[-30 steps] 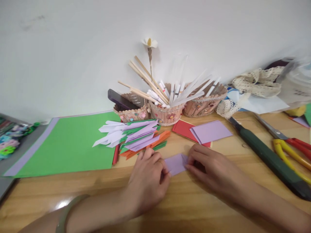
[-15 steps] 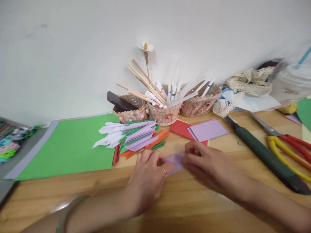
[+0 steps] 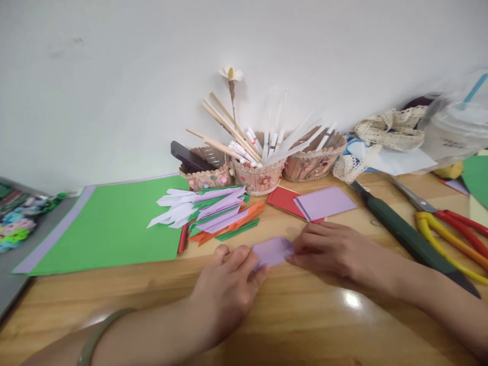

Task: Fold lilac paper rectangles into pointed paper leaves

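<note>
A small piece of purple paper [image 3: 271,250] lies between my hands, close to the wooden table [image 3: 305,325], with a crease near its right end. My left hand [image 3: 234,284] pinches its left end between thumb and fingers. At the right end, my right hand [image 3: 328,246] is closed on the paper, its fingertips bent over the edge. Just beyond my hands are purple paper rectangles [image 3: 326,202] lying partly over red paper [image 3: 284,201]. Folded paper strips [image 3: 217,211] in white, purple, green and orange are heaped to the left.
Three decorated baskets [image 3: 259,180] with sticks and markers stand against the wall. A green sheet [image 3: 114,229] covers the left side. A dark green-handled tool [image 3: 404,231] and scissors [image 3: 438,213] lie at right, near lace ribbon [image 3: 392,129] and a plastic cup [image 3: 457,127].
The purple paper has been lowered and lies flatter, with its crease showing. My right hand has turned flatter, moving slightly right; my left hand has shifted a little down.
</note>
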{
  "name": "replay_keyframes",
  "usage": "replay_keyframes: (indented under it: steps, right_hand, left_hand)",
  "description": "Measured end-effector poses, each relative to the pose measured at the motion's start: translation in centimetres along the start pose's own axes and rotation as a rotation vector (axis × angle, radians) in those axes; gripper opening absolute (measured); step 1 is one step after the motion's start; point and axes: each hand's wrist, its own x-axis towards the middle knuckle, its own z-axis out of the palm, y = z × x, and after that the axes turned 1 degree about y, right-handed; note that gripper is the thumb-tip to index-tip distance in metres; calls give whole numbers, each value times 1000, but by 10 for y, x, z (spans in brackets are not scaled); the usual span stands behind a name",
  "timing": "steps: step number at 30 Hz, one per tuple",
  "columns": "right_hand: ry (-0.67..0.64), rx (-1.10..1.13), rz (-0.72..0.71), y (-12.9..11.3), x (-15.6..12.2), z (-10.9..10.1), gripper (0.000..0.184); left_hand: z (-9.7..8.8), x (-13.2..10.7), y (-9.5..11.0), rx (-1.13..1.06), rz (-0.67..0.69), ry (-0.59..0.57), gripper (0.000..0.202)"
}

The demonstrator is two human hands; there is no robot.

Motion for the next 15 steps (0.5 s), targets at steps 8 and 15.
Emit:
replay_keyframes:
  steps: [8,15]
  right_hand:
    - [-12,125,-14,8,-4,-3,33]
    - [-37,173,-3,13,-5,-2,34]
  left_hand:
    - [-15,5,-6,47,76,-163,13]
    - [-15,0,-9,89,146,-238,14]
